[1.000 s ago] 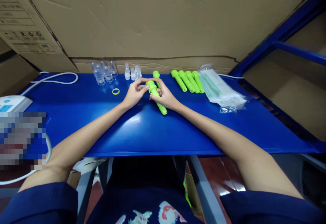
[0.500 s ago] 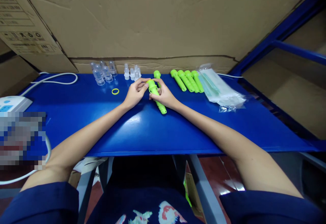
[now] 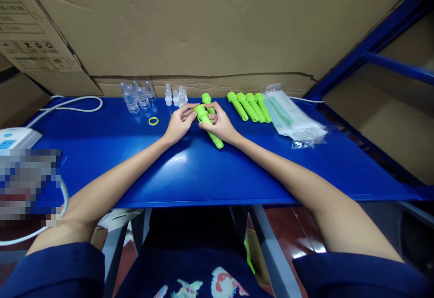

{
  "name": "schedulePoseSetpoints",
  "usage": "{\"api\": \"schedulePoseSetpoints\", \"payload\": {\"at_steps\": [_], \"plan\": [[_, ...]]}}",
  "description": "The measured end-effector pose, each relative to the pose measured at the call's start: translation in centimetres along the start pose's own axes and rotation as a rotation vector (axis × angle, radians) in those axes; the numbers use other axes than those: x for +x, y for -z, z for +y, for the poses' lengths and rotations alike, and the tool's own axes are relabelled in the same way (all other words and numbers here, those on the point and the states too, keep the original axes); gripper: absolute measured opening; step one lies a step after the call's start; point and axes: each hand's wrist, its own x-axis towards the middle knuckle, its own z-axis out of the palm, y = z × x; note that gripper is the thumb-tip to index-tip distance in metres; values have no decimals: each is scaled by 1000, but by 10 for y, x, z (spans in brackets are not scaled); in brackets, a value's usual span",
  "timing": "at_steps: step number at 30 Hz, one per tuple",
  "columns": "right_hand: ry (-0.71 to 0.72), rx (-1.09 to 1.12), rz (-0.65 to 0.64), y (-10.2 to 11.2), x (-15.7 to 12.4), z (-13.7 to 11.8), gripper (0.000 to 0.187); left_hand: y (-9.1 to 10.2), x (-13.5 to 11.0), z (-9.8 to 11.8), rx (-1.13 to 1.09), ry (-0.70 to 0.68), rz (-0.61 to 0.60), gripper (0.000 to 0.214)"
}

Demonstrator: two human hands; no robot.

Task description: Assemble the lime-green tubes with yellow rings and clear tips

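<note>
A bright green plastic flashlight-shaped body (image 3: 214, 139) is held aslant above the blue table, its wide head up and left, its tail toward me. My right hand (image 3: 221, 125) wraps round its upper part, the thumb lying across it. With thumb and fingertips, my left hand (image 3: 180, 121) grips the rim of the head; whether a thin ring sits there I cannot tell. Just behind the hands another green flashlight-shaped body (image 3: 206, 98) lies partly hidden. A yellow-green ring (image 3: 153, 121) rests on the table left of my left hand.
Several clear plastic caps (image 3: 131, 103) stand at the back left, beside several small whitish cones (image 3: 168, 95). Several green flashlight-shaped bodies (image 3: 239, 107) lie in a row at the back right, next to clear-bagged packs (image 3: 293, 115). A white power strip (image 3: 18, 139) and cable lie left.
The held green body has turned slightly, its tail shifting a little right and away from me. Both hands keep their hold in nearly the same place.
</note>
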Motion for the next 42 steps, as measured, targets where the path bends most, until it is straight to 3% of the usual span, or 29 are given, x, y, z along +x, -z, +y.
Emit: {"api": "schedulePoseSetpoints", "payload": {"at_steps": [11, 28, 35, 42], "plan": [[105, -39, -6, 4, 3, 1, 66, -4, -3, 3, -34, -2, -83, 49], [35, -72, 50, 9, 5, 13, 68, -3, -7, -2, 80, 28, -217, 68], [49, -127, 103, 10, 5, 10, 63, -5, -11, 0, 231, 0, -238, 64], [53, -133, 107, 11, 7, 15, 63, -6, -11, 5, 218, -2, -256, 67]]}}
